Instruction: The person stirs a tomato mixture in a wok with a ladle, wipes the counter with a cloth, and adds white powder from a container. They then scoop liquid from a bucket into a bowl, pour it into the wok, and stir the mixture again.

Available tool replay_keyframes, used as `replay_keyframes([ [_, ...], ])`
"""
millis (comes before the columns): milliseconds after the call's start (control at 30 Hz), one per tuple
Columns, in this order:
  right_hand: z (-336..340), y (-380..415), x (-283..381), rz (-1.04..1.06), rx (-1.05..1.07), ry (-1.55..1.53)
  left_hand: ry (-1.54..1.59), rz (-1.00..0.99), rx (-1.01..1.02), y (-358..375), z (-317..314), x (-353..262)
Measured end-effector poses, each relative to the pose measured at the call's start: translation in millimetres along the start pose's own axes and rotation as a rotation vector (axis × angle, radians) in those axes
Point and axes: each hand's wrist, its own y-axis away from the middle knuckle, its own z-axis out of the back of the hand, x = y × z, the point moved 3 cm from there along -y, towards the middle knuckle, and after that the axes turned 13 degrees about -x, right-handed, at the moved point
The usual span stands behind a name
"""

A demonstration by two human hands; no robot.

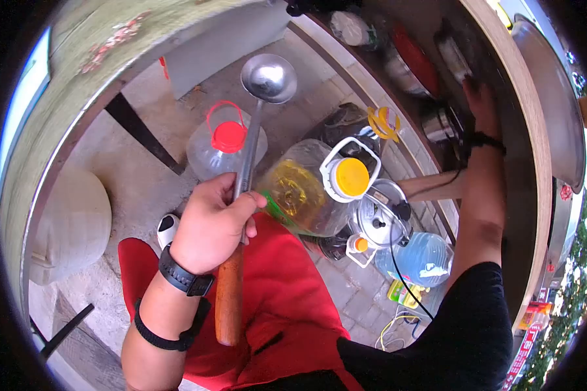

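Note:
My left hand [209, 218] is closed around the metal shaft of a ladle [248, 156], just above its wooden handle. The ladle's round steel bowl points up and away from me. My right hand [481, 107] reaches into a dark shelf [512, 130] on the right. Its fingertips are in shadow beside a metal container [453, 57], and I cannot make out whether they grip it. Near that hand on the shelf are a metal bowl with something red [411, 62] and a steel cup [438, 125].
Below stand a large oil jug [303, 192] with a yellow cap, a clear jug with a red cap [228, 138], a lidded metal pot [379, 212] and a bluish water bottle [419, 259]. A white bucket [72, 228] is at left. A black cable [401, 277] hangs near my right arm.

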Motion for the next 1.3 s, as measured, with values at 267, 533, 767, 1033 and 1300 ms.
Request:
replay_keyframes([
  [267,-71.7,6.0,29.8,-0.021,0.114,-0.010,-0.016,-0.041,-0.046,5.1,7.7,-1.0],
  [533,-228.7,-17.9,95.7,0.078,0.264,0.390,-0.057,0.013,-0.062,7.6,24.2,9.3],
  [767,-301.3,-27.1,125.4,0.292,0.276,0.238,-0.073,0.077,-0.078,18.8,46.1,8.6],
  [1033,-282.3,9.3,119.0,-0.572,0.421,-0.733,-0.059,0.071,-0.069,10.8,44.0,-3.6],
  [1300,-138.3,128.9,23.9,-1.361,0.055,-0.872,-0.013,0.006,-0.071,5.8,24.0,-4.8],
])
